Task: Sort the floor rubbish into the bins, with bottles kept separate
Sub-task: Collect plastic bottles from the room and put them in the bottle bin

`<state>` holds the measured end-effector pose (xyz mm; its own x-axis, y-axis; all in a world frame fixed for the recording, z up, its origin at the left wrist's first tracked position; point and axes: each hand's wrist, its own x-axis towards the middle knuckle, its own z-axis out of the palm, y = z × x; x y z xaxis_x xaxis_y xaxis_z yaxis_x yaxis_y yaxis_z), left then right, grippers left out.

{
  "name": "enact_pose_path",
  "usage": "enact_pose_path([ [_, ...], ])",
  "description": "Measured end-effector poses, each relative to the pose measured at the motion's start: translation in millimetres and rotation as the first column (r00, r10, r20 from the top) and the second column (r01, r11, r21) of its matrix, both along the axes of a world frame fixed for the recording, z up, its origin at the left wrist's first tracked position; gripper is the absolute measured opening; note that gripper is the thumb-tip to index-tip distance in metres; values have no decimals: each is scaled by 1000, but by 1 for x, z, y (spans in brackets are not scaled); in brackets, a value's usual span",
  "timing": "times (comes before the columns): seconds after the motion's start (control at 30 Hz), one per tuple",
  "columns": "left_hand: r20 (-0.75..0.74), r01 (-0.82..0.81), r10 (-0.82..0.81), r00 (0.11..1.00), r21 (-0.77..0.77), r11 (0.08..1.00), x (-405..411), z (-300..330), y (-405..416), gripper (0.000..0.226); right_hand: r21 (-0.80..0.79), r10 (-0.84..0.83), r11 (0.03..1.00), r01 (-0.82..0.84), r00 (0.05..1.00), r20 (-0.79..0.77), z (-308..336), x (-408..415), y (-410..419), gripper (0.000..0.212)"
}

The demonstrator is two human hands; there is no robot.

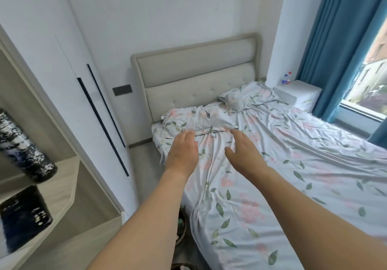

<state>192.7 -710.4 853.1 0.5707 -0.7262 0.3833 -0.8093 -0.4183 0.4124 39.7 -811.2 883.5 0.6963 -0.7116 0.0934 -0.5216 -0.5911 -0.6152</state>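
Bottles (286,78): you are looking at two small clear ones with a red and a blue cap, standing upright together at the far left corner of the white nightstand (297,92). Bin (181,225): a dark round one is showing partly on the floor beside the bed's left edge, with green and white bits lying inside.

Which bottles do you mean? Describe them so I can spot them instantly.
Find the blue curtain by the window, then the white nightstand between it and the bed. The bottles stand at the nightstand's back corner against the wall: small, clear, with red and blue caps, the only items on it.
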Motion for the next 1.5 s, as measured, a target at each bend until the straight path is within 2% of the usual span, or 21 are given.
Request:
enact_pose_path([
  [0.2, 116, 233, -234, 965, 22, 972, -13, 19, -24, 36, -46, -132, 990, 130, 990, -48, 13, -37, 12, 58],
  [0.37, 135, 438, -434, 891, 0, 899, -77, 28, -56, 39, -83, -326, 944, 319, 942, -85, 16, -109, 23, 59],
  [0.57, 189, 664, -649, 737, -25, 747, -188, 41, -82, 41, -118, -561, 826, 551, 824, -78, 30, -226, 35, 62],
  [0.8, 229, 832, -812, 537, 15, 555, -343, 48, -103, 40, -104, -756, 655, 749, 653, -54, 31, -376, 61, 60],
  [0.97, 266, 900, -874, 407, 43, 433, -473, 46, -105, 35, -87, -834, 551, 830, 549, -56, 24, -502, 82, 62],
  [1.13, 294, 925, -892, 342, 62, 375, -605, 38, -107, 33, -45, -860, 509, 860, 505, -68, 18, -629, 103, 58],
  [1.27, 283, 941, -905, 316, 25, 337, -701, 39, -114, 35, -27, -875, 479, 877, 475, -99, 7, -721, 111, 63],
  [1.37, 335, 957, -903, 271, 5, 289, -758, 50, -123, 32, -46, -887, 456, 889, 449, -108, 12, -777, 108, 61],
  [1.5, 385, 960, -885, 262, -12, 279, -811, 63, -141, 30, -109, -896, 443, 890, 436, -87, 23, -829, 90, 48],
])
